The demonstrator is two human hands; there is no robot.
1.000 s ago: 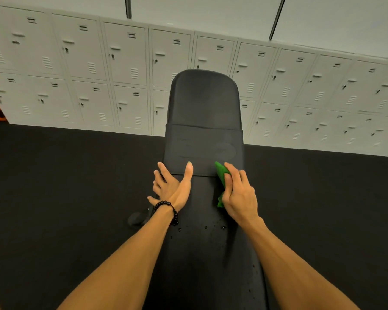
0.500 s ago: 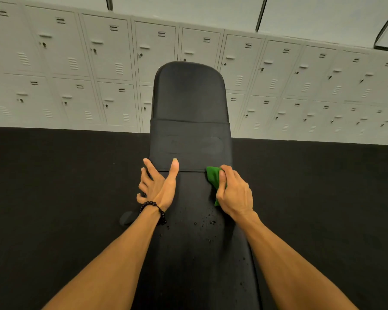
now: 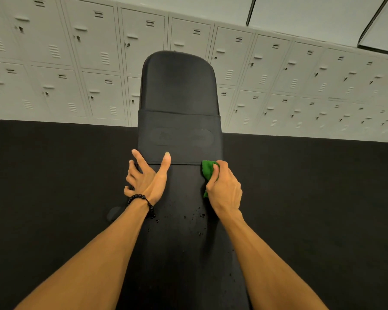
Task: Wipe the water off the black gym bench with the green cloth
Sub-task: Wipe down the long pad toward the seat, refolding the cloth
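Bracing the black gym bench (image 3: 179,253) at its left edge with fingers spread, the left hand (image 3: 147,180) stays put while the right hand (image 3: 224,189), clutching the green cloth (image 3: 207,170), has slid to the right edge, droplets (image 3: 197,217) remaining behind it.

Bunched green cloth (image 3: 207,170) on black bench (image 3: 179,90) (droplets nearer).

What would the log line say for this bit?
step: wiping | right hand: holds green cloth on bench | left hand: open, rests on bench | water drops: remain
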